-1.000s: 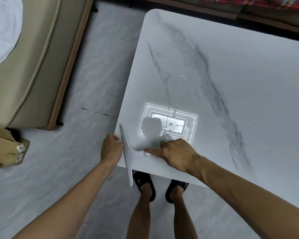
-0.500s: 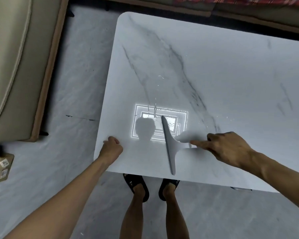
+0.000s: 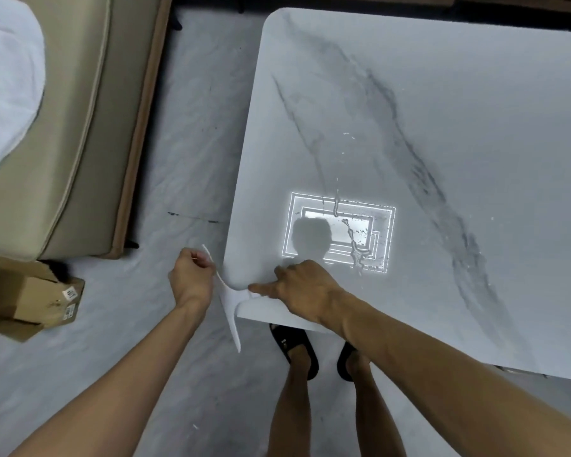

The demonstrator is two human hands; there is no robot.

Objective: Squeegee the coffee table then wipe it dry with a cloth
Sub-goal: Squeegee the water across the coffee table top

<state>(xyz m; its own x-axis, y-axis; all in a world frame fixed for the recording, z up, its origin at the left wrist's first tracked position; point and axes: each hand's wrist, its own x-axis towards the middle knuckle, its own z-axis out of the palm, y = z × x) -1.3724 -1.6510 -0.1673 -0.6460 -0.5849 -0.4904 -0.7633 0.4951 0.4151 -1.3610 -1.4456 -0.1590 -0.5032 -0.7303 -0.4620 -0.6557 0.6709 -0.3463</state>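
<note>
A pale, marble-look floor point(image 3: 192, 153) runs under a white coffee table point(image 3: 475, 127) streaked with grey veining, seen from above by the person standing at its near left corner in black sandals point(image 3: 294, 349). A bright rectangular reflection of a light point(image 3: 338, 234) lies on the tabletop near that corner, with trails and beads of water point(image 3: 355, 240) running through it. The right hand point(image 3: 305, 286) reaches across the corner and grips the handle of a white squeegee point(image 3: 229, 300), fingers wrapped on it and the forefinger pointing left along it. The squeegee's long blade sits just off the table's left edge, hanging past the corner over the floor and running from far to near. The left hand point(image 3: 192, 278) is closed in a loose fist just beside the far part of the blade, on its left; whether it touches or pinches the blade cannot be told. To the far left stands a beige upholstered seat point(image 3: 63, 127) with a wooden base, a white cloth-like sheet point(image 3: 7, 80) lying on it. A cardboard box point(image 3: 30, 300) rests on the floor near the seat, at the left edge.
</note>
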